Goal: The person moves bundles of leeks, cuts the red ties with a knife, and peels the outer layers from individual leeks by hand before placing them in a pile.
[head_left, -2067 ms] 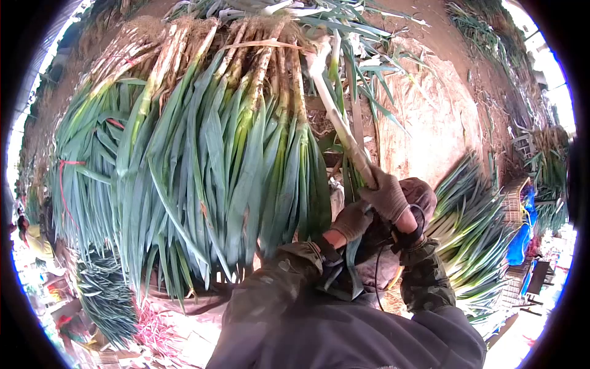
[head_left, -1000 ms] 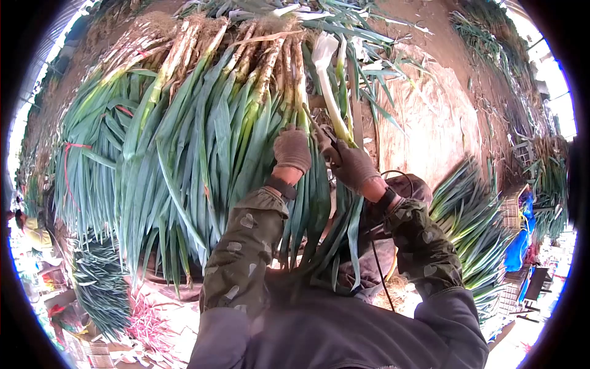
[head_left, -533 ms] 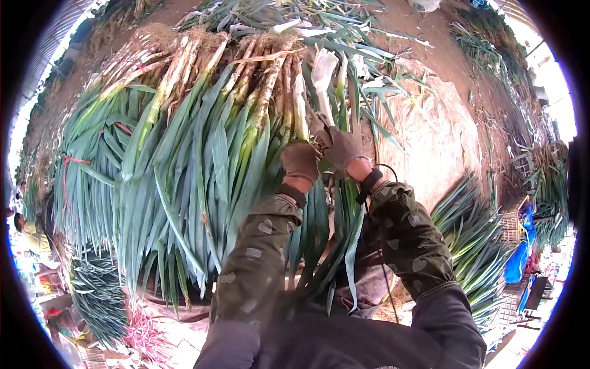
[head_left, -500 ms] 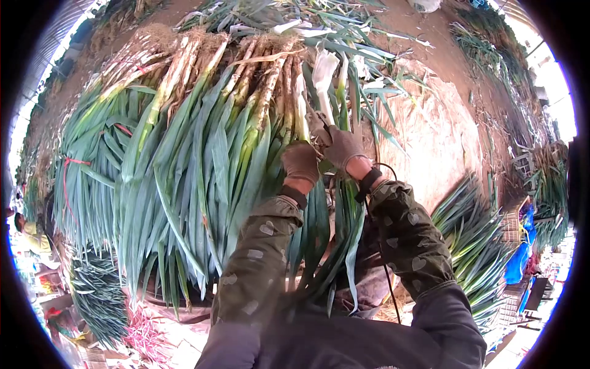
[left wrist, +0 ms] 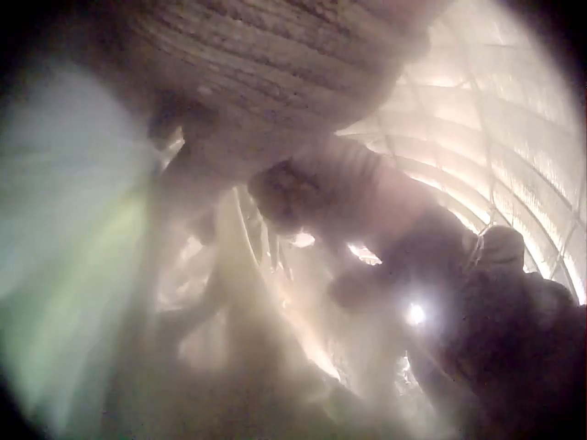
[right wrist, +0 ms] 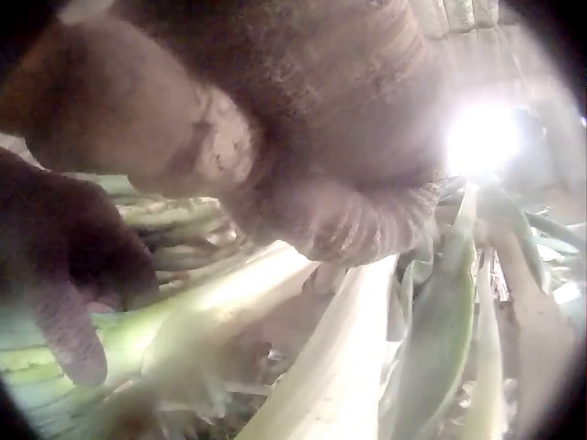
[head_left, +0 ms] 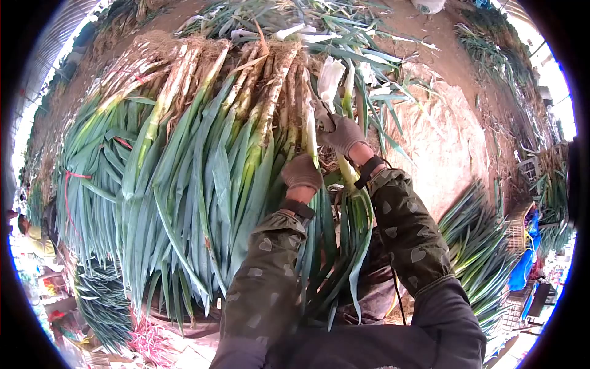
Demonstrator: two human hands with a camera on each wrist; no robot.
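My gloved left hand (head_left: pixel 302 173) grips a leek (head_left: pixel 310 126) low on its green part, beside the large bunch. In the right wrist view the left hand (right wrist: pixel 78 275) has its fingers across the green of the stalk, and the pale shank (right wrist: pixel 248 286) runs up to my right hand (right wrist: pixel 321 137). In the head view my right hand (head_left: pixel 342 134) is curled, its fingertips at the white shank. A thin dark line shows between those fingers; I cannot tell whether it is a tool. A peeled leek (head_left: pixel 330 80) lies just beyond the right hand.
A broad bunch of untrimmed leeks (head_left: pixel 203 160) with brown roots fills the left. Cut leaves (head_left: pixel 289 18) lie along the far side. A pale flat sheet (head_left: pixel 436 135) is at the right, above another leek pile (head_left: pixel 482 246). A cable (head_left: pixel 399 295) hangs near the right sleeve.
The earlier leek, held in both hands, now lies among the peeled ones. Both hands went forward to the bunch, and the left gripped another leek; the right moved up to its shank.
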